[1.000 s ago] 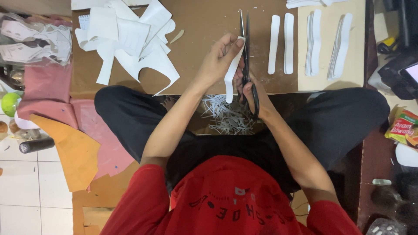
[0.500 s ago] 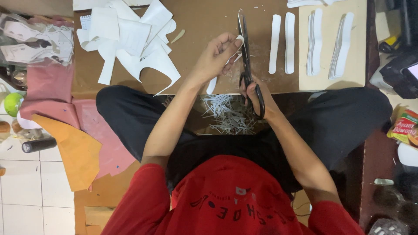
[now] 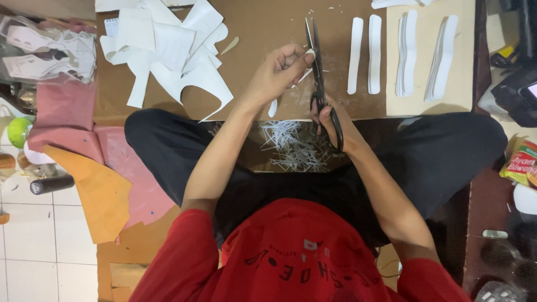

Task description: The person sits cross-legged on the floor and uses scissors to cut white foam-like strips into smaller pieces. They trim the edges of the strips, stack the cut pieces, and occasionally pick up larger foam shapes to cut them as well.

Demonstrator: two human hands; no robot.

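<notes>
The right hand (image 3: 335,120) was closed through the black loop handles of a pair of long scissors (image 3: 320,78), gripping them. The scissors' long axis ran almost straight away from the person, the dark metal blades pointing up toward the far edge of the brown cardboard sheet (image 3: 263,33) and nearly shut. The left hand (image 3: 277,72) was curled, its fingertips pinching a narrow white strip (image 3: 291,89) right against the blades; the strip slanted down and to the left from the cut, its rounded lower end near the cardboard's front edge.

Below the hands, between the person's crossed legs in black trousers, lay a loose heap of thin white offcuts (image 3: 293,145), fine and tangled. Just right of the blades lay two finished white strips (image 3: 364,53) with rounded ends, side by side and lengthwise away from the person. Farther right, on a pale board (image 3: 464,56), sat two neat stacks of similar strips (image 3: 424,53). To the upper left was a pile of flat white sheet scraps (image 3: 168,50) with curved cutouts. Pink (image 3: 67,117) and orange (image 3: 95,190) sheet material lay at far left on the floor.
</notes>
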